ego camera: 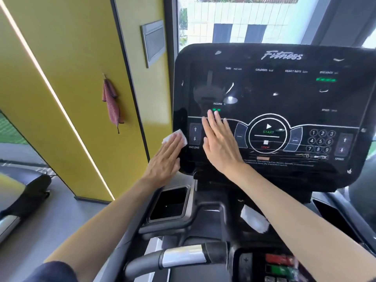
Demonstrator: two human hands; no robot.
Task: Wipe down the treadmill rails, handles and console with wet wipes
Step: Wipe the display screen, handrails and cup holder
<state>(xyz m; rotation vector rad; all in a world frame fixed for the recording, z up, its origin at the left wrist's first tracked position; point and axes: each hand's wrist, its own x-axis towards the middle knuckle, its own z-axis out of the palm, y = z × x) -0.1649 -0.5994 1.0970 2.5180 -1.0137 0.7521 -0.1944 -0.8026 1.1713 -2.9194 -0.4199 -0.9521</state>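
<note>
Head view puts the wet wipe (176, 137) at the left edge of the console (284, 92), pinned flat under the straight fingers of your left hand (164, 159). It looks thin, limp and damp, so it will likely bunch or slide; press with the whole palm rather than pinching a corner. Your right hand (220, 145) lies flat and empty on the glossy console, just beside the incline buttons (195, 134).

Hands: 2, left hand (164, 159) and right hand (219, 143). Wet wipes: 2, first wipe (175, 137) at 9 o'clock of the console (284, 88), second wipe (254, 218) at 6 o'clock. Console: 1. Hanging cloth (111, 102): 1.
</note>
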